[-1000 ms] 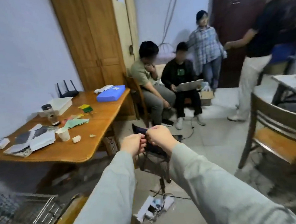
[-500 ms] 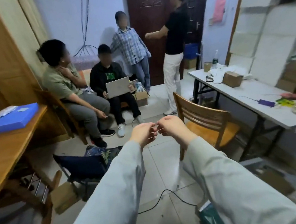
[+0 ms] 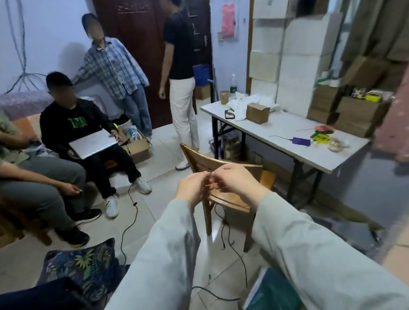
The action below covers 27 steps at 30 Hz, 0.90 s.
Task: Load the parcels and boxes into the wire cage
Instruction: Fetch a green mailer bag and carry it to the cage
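No parcel is in either hand, and the wire cage is out of view, so loading looks hardly begun. Stacked boxes stand against the far wall behind the table, with a small carton on it, well apart from the person. The left hand and right hand meet at chest height, arms outstretched over a wooden chair, fingers loosely curled and touching; whether they pinch anything cannot be told.
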### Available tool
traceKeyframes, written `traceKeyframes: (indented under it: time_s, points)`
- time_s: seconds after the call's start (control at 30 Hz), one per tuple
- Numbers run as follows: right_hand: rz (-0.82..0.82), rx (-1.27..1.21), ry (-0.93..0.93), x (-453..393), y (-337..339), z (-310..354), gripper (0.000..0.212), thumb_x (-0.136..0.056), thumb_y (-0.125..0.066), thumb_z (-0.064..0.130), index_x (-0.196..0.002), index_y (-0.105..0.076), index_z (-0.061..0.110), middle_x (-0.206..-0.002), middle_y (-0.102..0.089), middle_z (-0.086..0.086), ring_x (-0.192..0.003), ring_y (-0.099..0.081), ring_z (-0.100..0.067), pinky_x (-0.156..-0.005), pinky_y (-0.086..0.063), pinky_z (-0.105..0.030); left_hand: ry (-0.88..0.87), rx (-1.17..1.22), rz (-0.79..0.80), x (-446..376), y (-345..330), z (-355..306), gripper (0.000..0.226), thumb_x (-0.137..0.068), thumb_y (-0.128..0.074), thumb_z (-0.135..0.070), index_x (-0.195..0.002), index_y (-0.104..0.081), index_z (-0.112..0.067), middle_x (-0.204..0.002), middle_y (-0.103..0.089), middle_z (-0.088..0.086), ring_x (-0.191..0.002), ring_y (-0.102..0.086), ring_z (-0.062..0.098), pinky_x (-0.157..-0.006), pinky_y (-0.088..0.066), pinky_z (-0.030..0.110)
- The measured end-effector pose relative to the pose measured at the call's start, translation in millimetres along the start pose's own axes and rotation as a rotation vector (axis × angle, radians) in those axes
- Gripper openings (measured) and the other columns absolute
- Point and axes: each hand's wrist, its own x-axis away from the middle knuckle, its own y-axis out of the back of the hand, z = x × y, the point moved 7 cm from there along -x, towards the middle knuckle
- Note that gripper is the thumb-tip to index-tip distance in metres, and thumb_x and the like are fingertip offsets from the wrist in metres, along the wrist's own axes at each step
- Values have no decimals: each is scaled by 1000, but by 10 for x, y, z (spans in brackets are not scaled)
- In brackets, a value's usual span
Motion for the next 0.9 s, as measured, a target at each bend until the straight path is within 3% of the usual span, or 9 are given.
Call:
traceKeyframes:
  time_s: [0.07, 0.13, 0.23, 0.33, 0.47, 0.6, 0.8, 0.9]
  points:
    - [-42, 1, -5, -82, 128, -2, 19, -95, -50, 7, -82, -63, 5, -64, -58, -5, -52, -53, -13, -51, -41, -20, 3, -7, 26, -166, -122, -18, 19, -92, -51, -12, -76, -62, -12, -61, -63, 1, -59, -58, 15, -61, -46, 22]
    - [-97, -14, -7, -229, 236, -32, 21, -95, -51, 10, -79, -64, 9, -65, -63, -4, -55, -58, -14, -60, -50, -26, 1, -29, 72, -324, -253, -53, 21, -93, -50, -13, -76, -62, -12, -55, -63, -1, -56, -58, 13, -57, -45, 21]
    - [-201, -23, -40, -461, 385, -146, 23, -92, -54, 12, -72, -65, 12, -57, -64, -1, -56, -61, -17, -74, -56, -37, 4, -93, 172, -566, -423, -65, 22, -95, -48, -15, -78, -61, -13, -81, -65, 12, -77, -62, 22, -58, -44, 21]
    - [-286, -22, -80, -630, 446, -216, 19, -93, -54, 11, -78, -66, 10, -60, -65, -4, -53, -61, -14, -64, -55, -28, 24, -164, 276, -838, -520, -54, 22, -96, -47, -16, -79, -62, -16, -92, -63, 12, -89, -60, 24, -63, -46, 22]
    - [-352, -10, -127, -747, 477, -346, 25, -94, -54, 15, -72, -65, 12, -70, -65, -10, -61, -57, -18, -58, -46, -25, 124, -200, 374, -1118, -576, 56, 18, -97, -49, -19, -85, -62, -14, -80, -63, 4, -70, -58, 14, -65, -45, 22]
    - [-521, -67, -188, -675, 737, -609, 25, -94, -54, 16, -71, -65, 14, -61, -63, -1, -58, -54, -15, -59, -46, -26, 198, -279, 493, -1327, -822, 310, 23, -97, -49, -22, -80, -62, -15, -76, -61, 1, -65, -55, 13, -64, -44, 23]
    - [-761, -126, -324, -283, 1300, -1283, 23, -90, -56, 20, -68, -62, 16, -69, -64, -8, -61, -58, -20, -63, -48, -31, 349, -335, 648, -1342, -1330, 888, 26, -98, -47, -22, -76, -58, -14, -67, -55, 0, -40, -50, 5, -44, -40, 14]
    - [-869, -174, -379, -86, 1487, -1659, 21, -90, -56, 19, -69, -61, 16, -64, -61, -6, -62, -57, -21, -66, -47, -36, 389, -342, 695, -1347, -1547, 1185, 26, -99, -46, -18, -76, -56, -13, -66, -53, 1, -44, -46, 7, -49, -34, 17]
